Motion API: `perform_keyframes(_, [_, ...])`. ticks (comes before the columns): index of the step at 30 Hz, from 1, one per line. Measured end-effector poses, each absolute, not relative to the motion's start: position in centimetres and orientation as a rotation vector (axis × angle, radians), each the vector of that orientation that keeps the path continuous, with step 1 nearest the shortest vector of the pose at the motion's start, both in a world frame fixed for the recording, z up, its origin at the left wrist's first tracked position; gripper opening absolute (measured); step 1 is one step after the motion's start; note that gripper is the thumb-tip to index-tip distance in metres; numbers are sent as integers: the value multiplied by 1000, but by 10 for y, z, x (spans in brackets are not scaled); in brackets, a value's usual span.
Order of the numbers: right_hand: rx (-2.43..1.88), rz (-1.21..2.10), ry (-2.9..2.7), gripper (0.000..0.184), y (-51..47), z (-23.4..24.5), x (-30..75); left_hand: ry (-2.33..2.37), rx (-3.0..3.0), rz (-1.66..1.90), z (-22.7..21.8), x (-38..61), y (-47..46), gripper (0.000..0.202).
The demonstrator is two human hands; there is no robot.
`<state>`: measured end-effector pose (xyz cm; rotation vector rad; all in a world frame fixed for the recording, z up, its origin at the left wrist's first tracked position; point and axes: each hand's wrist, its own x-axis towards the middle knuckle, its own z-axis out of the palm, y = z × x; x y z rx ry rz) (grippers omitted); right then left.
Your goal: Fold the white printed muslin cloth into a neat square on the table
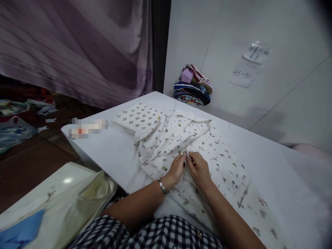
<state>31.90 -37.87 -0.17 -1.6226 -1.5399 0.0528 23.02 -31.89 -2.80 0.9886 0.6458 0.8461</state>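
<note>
A white cloth with small printed figures lies rumpled over the middle of the table and runs down toward my body on the right. My left hand pinches a bit of its edge, with a silver bracelet on the wrist. Right beside it, my right hand grips the same edge, fingertips close to the left ones. The exact pinch is partly hidden by the fingers. Touching the far left of the cloth is a folded white cloth with grey heart-like prints.
The white table stands against a pale wall bearing handwritten paper notes. A stack of folded clothes sits beyond the table's far edge. At lower left is a light tray-like surface with blue cloth. A purple curtain hangs behind.
</note>
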Motion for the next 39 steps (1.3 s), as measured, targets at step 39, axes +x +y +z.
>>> perform_keyframes(39, [-1615, -29, -1614, 44, -395, -12, 314, 433, 1554, 750, -12, 218, -329, 48])
